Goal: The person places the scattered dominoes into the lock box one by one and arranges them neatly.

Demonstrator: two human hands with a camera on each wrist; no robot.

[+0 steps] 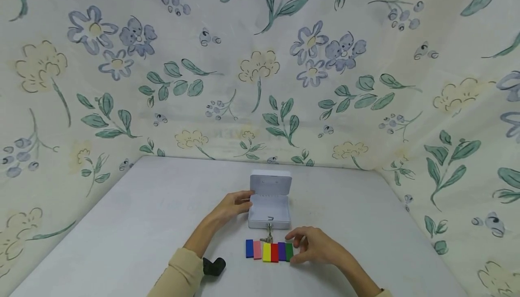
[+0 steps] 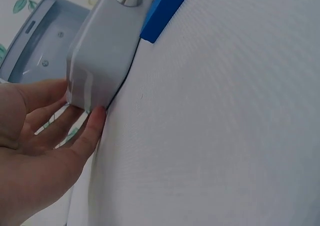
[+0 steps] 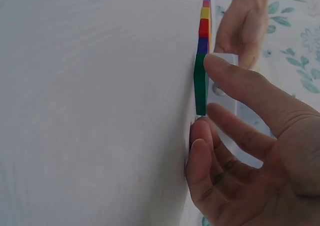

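A white metal cash box (image 1: 270, 211) stands with its lid (image 1: 270, 184) raised. My left hand (image 1: 237, 203) touches the left side of the box with its fingertips, its fingers loosely extended. Keys (image 1: 268, 237) hang from the lock at the box's front. In front of them lies a row of coloured blocks: blue (image 1: 249, 248), pink (image 1: 257, 250), yellow (image 1: 266, 252), red (image 1: 274, 252), purple (image 1: 282, 251) and green (image 1: 289, 252). My right hand (image 1: 316, 246) is at the green block, thumb and index finger spread near its ends. Whether they touch it I cannot tell.
A black object (image 1: 214, 266) shows beside the left sleeve (image 1: 183, 267). All of this stands on a white table (image 1: 162, 197). Cloth printed with flowers and leaves (image 1: 260, 85) hangs behind the table and along its sides.
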